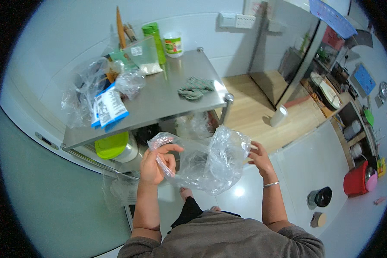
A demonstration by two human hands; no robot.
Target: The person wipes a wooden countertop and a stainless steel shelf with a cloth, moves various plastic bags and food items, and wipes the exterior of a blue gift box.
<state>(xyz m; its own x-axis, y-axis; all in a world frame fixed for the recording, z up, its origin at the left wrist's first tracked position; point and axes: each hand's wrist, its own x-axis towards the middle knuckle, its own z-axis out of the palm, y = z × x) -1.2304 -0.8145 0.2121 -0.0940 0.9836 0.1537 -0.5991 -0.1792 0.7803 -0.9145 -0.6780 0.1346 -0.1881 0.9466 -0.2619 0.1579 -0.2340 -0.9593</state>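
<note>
A clear plastic bag (225,158), crumpled and partly spread, hangs between both hands above the floor. My left hand (159,163) grips the bag's edge at its left end, with the index finger pointing inward. On the right side, my right hand (259,156) holds the bag's other side between its fingers; a silver bangle is on that wrist. In front stands a stainless steel table (167,93) bearing a folded patterned cloth (196,88), blue-and-white packets (111,106), crumpled clear bags (87,87), a green-capped bottle (154,42) and a white tub with a green label (173,45).
Below the tabletop are a green-lidded container (113,146) and more plastic bags (195,124). A white cylinder (279,116) stands on the wood-look surface at right. A frosted door (61,193) is at left. Farther right are a red bin (356,180) and a black-topped container (321,197).
</note>
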